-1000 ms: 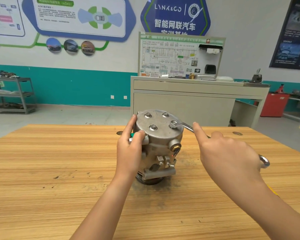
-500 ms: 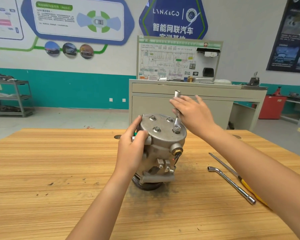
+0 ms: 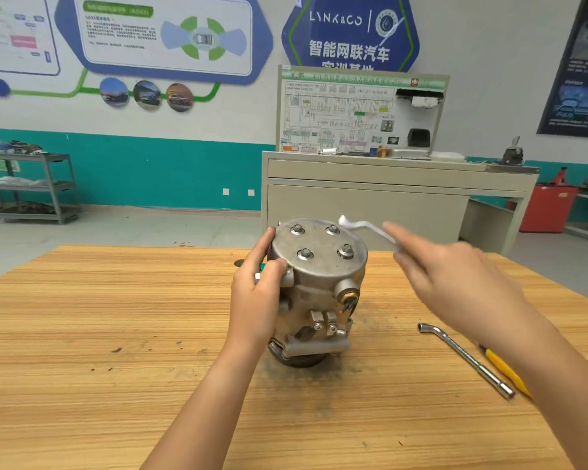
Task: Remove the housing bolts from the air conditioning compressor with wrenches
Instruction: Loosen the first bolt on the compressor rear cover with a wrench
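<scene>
Air conditioning compressor (image 3: 316,286) stands on end at the middle of the wooden worktop (image 3: 116,334): grey cast metal, scuffed, pulley end down, flat round end cap tilted toward the camera. Four housing bolts (image 3: 305,254) sit in a square on the cap, all seated, with washers. There is a brass-ringed port on the near right side, small clamp screws below it, and a dark smudge on the wood around the base. Left hand (image 3: 257,300) grips the left side of the housing, thumb on the cap rim, fingers curled round the body. Right hand (image 3: 455,283) is right of the compressor and clear of it, motion-blurred, with its fingers closed on a wrench (image 3: 364,228) and the forefinger laid along the shank. The wrench head is by the far right rim, off every bolt; can't tell if it touches the rim. L-shaped socket wrench (image 3: 465,361) and a yellow-handled tool (image 3: 503,368) lie side by side on the worktop at right. Blue wall sign (image 3: 336,19) reads "LYNK&CO" with Chinese text below; the wiring board (image 3: 360,113) on the grey cabinet (image 3: 387,198) shows "HV", the rest too small. Half a second ago the right hand's tool stood upright on the near right bolt; now it is lifted away and roughly level. Left hand's grip and the worktop tools are unchanged.
</scene>
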`<move>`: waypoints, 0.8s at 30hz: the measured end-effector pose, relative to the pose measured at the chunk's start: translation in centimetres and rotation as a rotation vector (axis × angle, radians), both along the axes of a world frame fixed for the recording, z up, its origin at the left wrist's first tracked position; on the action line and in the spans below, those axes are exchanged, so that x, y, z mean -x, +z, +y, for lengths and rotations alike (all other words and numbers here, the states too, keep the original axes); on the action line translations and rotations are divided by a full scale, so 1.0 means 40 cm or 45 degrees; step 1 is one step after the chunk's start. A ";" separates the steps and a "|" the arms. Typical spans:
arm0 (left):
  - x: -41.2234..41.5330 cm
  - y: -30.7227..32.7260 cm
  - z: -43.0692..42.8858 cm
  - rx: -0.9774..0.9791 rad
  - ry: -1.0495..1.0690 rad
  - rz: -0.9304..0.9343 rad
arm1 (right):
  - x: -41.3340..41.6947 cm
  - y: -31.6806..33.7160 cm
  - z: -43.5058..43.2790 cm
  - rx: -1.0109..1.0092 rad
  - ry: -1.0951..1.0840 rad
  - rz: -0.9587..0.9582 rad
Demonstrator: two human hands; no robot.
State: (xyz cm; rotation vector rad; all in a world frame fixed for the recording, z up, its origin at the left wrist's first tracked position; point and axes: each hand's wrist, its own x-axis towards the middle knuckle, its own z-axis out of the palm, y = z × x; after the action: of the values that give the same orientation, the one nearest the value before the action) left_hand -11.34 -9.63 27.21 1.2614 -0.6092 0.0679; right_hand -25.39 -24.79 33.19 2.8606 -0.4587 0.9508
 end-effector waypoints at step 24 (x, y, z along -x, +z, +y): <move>0.001 -0.004 -0.003 0.011 -0.003 -0.005 | 0.001 -0.066 -0.017 0.695 -0.191 -0.324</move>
State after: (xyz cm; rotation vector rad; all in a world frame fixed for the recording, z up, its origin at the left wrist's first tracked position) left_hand -11.38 -9.75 27.03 1.2524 -0.6129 0.0710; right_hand -25.44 -25.46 30.54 2.2031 -0.3570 1.1971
